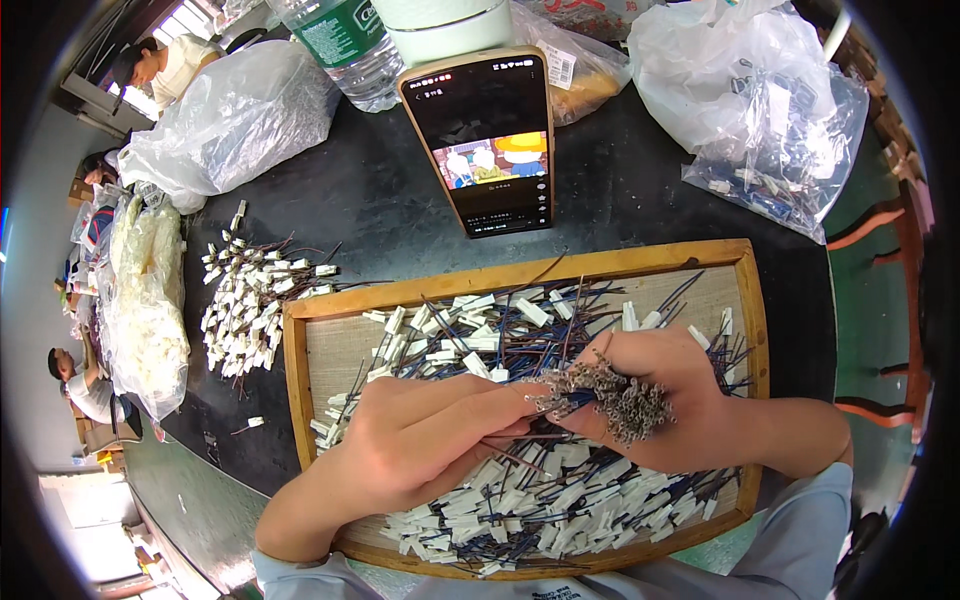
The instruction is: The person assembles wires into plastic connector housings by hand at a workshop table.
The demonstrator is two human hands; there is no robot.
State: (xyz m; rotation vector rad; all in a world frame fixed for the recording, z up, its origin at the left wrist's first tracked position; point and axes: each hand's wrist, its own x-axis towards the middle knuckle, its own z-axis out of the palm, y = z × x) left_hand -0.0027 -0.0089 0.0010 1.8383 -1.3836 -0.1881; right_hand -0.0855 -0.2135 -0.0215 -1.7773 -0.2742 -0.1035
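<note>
Right hand (pixel 680 400) fingers closed around wire bundle (pixel 610 395) above wooden tray (pixel 296 370); left hand (pixel 430 440) fingers pinch bundle's wire ends; phone (pixel 490 140) behind tray.

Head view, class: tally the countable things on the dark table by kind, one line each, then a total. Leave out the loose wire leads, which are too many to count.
Wooden tray: 1
Phone: 1
Clear water bottle: 1
Plastic bags: 4, namely left bag, left edge bag, top bag, right bag
Total: 7
</note>
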